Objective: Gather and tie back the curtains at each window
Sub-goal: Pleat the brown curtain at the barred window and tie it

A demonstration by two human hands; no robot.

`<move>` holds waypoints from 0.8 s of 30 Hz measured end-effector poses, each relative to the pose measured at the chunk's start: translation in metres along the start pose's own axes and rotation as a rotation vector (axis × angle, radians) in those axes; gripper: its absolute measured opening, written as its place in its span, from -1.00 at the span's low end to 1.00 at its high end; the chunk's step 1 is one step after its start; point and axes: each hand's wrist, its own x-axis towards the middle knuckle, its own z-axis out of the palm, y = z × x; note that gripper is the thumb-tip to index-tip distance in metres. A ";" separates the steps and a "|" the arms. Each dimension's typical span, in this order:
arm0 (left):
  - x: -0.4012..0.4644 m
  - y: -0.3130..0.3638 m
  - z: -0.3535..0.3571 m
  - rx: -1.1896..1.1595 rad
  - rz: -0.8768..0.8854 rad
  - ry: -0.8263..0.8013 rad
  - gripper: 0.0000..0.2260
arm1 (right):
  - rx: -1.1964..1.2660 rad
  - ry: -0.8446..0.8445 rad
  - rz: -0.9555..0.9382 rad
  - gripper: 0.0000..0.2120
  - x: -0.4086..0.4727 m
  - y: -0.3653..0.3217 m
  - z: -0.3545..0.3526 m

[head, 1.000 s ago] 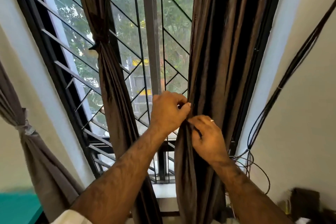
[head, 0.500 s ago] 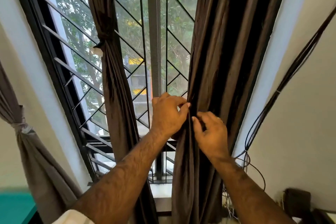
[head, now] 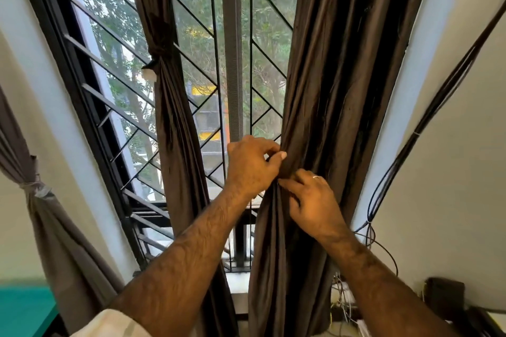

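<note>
At the right side of the window, in the head view, the right brown curtain hangs bunched into folds. The left hand curls its fingers around the curtain's inner edge, gripping the gathered cloth; the right hand, just below and touching it, pinches the same folds. The left brown curtain is already tied back with a band. A grey curtain at far left is tied too. Black cables run down the right wall.

Single head view – close, tilted upward at window
</note>
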 end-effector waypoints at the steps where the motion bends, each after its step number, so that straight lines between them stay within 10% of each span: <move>1: 0.004 -0.005 -0.002 -0.003 -0.039 -0.011 -0.89 | -0.015 0.013 0.047 -0.60 -0.002 0.007 -0.003; 10: 0.007 -0.022 0.001 -0.215 -0.165 -0.045 -0.86 | 0.206 0.497 0.799 -0.66 0.013 0.054 -0.032; 15: 0.004 -0.017 0.005 -0.250 -0.159 -0.034 -0.88 | 0.239 0.324 0.432 -0.87 0.013 0.019 -0.027; 20: 0.004 -0.013 0.005 -0.214 -0.136 0.005 -0.90 | 0.301 0.542 0.681 -0.85 0.016 0.019 -0.024; 24: 0.001 -0.008 0.007 -0.248 -0.125 -0.001 -0.86 | 0.112 0.300 0.224 -0.96 0.010 -0.006 -0.009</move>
